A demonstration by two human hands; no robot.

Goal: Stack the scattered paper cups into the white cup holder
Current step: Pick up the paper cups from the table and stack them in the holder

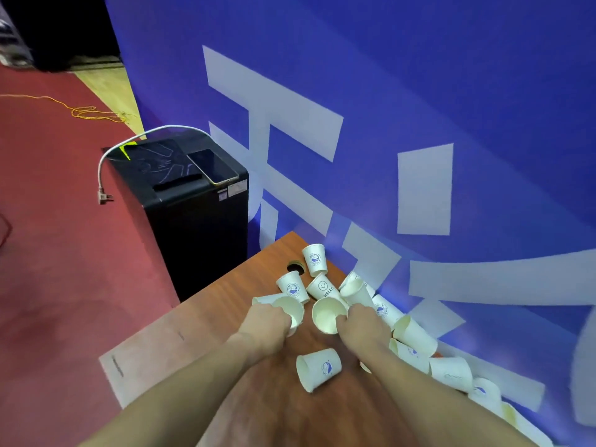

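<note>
Several white paper cups lie scattered on a brown wooden table [225, 317], most piled along the blue wall. My left hand [269, 321] grips the rim of one cup [292, 309] lying on its side, mouth toward me. My right hand [362, 322] holds another cup [327, 314] by its rim, its open mouth facing me. A loose cup [317, 367] lies on its side between my forearms. Two cups [314, 259] stand upside down at the far corner. No white cup holder is visible.
A round cable hole [296, 267] sits in the table's far corner. A black cabinet [196, 221] stands left of the table with a phone [213, 166] on top and a grey cable [106, 162] hanging off. The blue wall [419, 124] borders the table's right side. Red carpet lies left.
</note>
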